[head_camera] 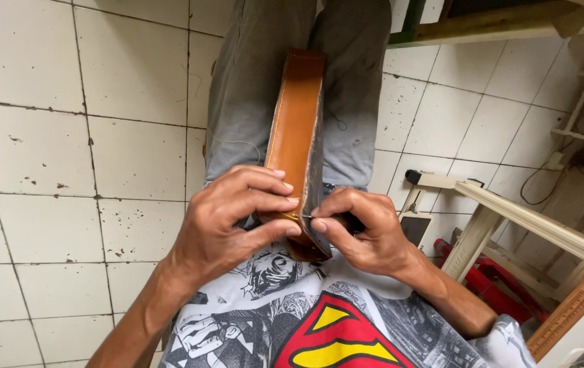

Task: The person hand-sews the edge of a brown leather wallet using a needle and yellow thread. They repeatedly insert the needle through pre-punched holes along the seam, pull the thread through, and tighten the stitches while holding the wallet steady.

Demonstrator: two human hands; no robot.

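Head view: needle point(307, 217) barely visible between hands point(292, 228).

Leather piece point(296, 129) between hands (on lap)

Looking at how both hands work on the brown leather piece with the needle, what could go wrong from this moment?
1. The right hand pinches a thin needle right beside the left hand fingertips, so a slip could prick them.
2. The brown leather piece rests only between the knees and the left hand's grip; it might twist and put the stitch off its line.
3. The needle is very small; if dropped onto the tiled floor, it may be hard to find.
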